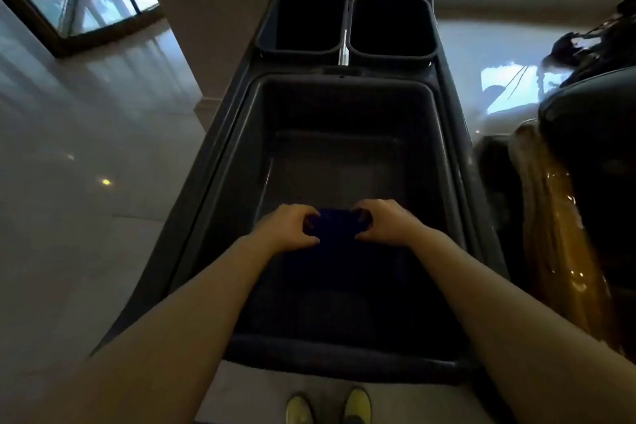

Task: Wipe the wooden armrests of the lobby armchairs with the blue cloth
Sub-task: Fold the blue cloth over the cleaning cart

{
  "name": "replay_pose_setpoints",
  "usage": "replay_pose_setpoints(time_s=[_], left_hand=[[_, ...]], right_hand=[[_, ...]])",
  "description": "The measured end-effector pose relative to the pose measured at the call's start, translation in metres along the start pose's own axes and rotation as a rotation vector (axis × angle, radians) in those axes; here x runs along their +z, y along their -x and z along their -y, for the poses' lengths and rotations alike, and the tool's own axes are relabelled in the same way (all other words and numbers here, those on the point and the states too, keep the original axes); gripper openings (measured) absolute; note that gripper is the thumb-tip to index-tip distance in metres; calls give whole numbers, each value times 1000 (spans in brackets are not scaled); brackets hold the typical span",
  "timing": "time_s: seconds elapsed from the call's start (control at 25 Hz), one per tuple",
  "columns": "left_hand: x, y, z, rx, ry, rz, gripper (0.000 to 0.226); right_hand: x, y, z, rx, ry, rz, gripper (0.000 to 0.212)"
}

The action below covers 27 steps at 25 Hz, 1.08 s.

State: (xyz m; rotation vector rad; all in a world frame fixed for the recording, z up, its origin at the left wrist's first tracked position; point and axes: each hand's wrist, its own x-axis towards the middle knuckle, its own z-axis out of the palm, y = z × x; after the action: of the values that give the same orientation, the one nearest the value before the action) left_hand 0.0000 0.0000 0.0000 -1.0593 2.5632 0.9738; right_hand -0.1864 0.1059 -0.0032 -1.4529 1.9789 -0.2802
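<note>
Still at the fetch step: left hand (290, 227) and right hand (383, 222) both pinching the blue cloth (335, 227) over the near end of the cart bin (444, 148), next probably carrying it over to an armrest (564, 251).

The cloth (337, 227) was dark blue, nearly black in the dim light. The cart (344, 107) and its two small bins (301, 24) looked dark grey. The shoes (358, 404) were yellow, the floor (86, 182) pale and glossy.
</note>
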Motion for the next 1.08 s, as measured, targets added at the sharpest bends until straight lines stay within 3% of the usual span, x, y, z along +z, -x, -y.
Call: replay_pose_setpoints(time_s=[0.28, 0.48, 0.6, 0.72, 0.84, 1.08], left_hand=[[36, -13, 15, -20, -89, -24, 55], [58, -5, 10, -24, -105, -172, 39], [52, 2, 8, -91, -21, -128, 28], [24, 6, -2, -130, 36, -108, 22], [-20, 14, -26, -88, 66, -167, 15], [-106, 44, -87, 58, 89, -312, 11]], right_hand=[[40, -5, -4, 60, 219, -23, 53], [61, 7, 3, 47, 256, -148, 24], [59, 14, 6, 68, 172, -145, 19], [32, 16, 11, 144, -29, -153, 16], [-9, 25, 25, 139, -128, -276, 13], [-100, 70, 66, 15, -153, -484, 11]])
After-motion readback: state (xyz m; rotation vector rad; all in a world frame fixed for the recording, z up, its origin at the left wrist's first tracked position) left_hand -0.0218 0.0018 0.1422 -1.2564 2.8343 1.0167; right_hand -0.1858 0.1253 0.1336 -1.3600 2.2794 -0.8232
